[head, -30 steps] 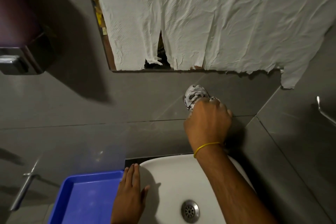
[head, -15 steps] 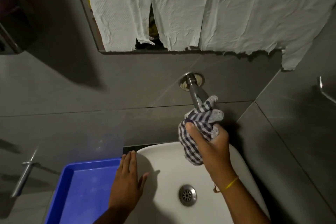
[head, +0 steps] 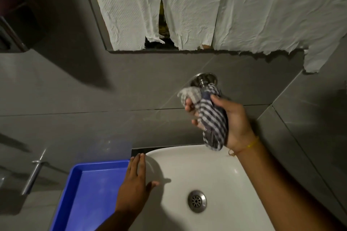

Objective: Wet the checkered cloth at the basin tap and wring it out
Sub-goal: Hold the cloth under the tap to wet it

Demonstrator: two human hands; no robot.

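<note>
Turned palm-up since 0.5 s ago, right hand (head: 231, 120) closed round the bunched checkered cloth (head: 212, 118), lifted against the chrome tap (head: 203, 80) above the glossy white basin (head: 216, 165); no water visible, so probably wetting not yet begun. Left hand (head: 134, 187) flat, open, empty, on the basin edge beside the blue plastic tray (head: 90, 193). Soft, crumpled weave, blue-and-white.

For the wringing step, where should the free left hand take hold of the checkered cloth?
Probably the loose lower end of the checkered cloth, hanging below the right hand over the basin. The left hand could come up from below left; the upper end is bunched against the tap.
</note>
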